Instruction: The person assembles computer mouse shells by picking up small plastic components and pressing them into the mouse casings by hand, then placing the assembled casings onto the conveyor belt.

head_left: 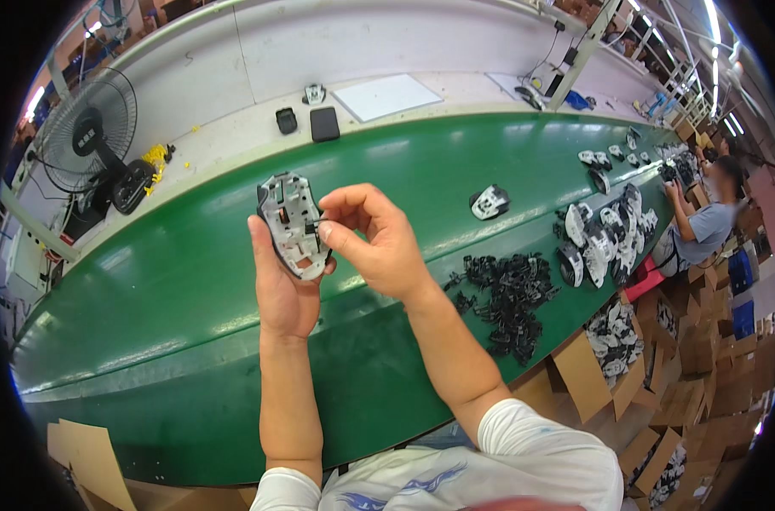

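My left hand (287, 298) holds up a grey-white and black plastic shell (292, 243), shaped like a computer mouse cover, with its ribbed inner side facing me. The left thumb runs along its left edge and the fingers pass behind it. At the shell's right side, my right hand (383, 251) pinches a small black plastic part (312, 227) between thumb and forefinger. That part lies against the inside of the shell; whether it is seated there I cannot tell. Both hands are above a green work surface.
A heap of small black parts (511, 298) lies to the right, with several similar shells (605, 234) beyond it. One shell (489, 203) sits alone on the green surface (191, 289). A fan (89, 136) stands far left. Cardboard boxes (583, 375) and a seated co-worker (707, 213) are at right.
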Demonstrator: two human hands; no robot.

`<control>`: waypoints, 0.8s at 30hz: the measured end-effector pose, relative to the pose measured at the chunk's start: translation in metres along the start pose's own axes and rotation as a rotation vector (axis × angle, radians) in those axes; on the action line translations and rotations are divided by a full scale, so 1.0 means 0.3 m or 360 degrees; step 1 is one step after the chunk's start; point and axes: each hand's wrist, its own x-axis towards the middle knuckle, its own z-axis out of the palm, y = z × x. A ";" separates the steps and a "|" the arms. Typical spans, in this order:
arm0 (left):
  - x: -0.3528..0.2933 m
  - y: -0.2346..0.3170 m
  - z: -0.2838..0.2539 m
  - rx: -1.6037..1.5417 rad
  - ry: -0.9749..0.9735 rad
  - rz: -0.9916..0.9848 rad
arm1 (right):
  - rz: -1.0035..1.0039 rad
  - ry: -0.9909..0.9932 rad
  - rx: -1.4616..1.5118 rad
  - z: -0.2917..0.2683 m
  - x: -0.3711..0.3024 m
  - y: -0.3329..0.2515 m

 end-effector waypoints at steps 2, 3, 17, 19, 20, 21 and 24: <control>0.012 -0.006 0.005 0.0090 -0.0051 -0.0020 | -0.0193 -0.0049 -0.0265 -0.031 0.010 -0.014; 0.011 -0.017 -0.009 0.0077 -0.0130 -0.0024 | -0.0231 -0.0066 -0.0377 -0.048 0.008 -0.016; -0.015 0.001 0.003 0.0137 -0.0253 0.0030 | -0.0290 0.0143 -0.0551 -0.036 -0.036 -0.107; -0.019 0.019 0.007 0.0294 -0.0323 0.0036 | -0.0367 0.0159 -0.0588 -0.015 -0.042 -0.095; -0.023 0.027 0.004 0.0303 -0.0307 0.0047 | -0.0444 0.0207 -0.0669 -0.013 -0.045 -0.092; -0.026 0.032 0.002 0.0403 -0.0327 0.0011 | -0.0547 0.0238 -0.0715 -0.010 -0.045 -0.083; -0.034 0.039 0.015 0.0513 -0.0329 -0.0049 | -0.0767 0.0143 -0.1023 -0.005 -0.042 -0.065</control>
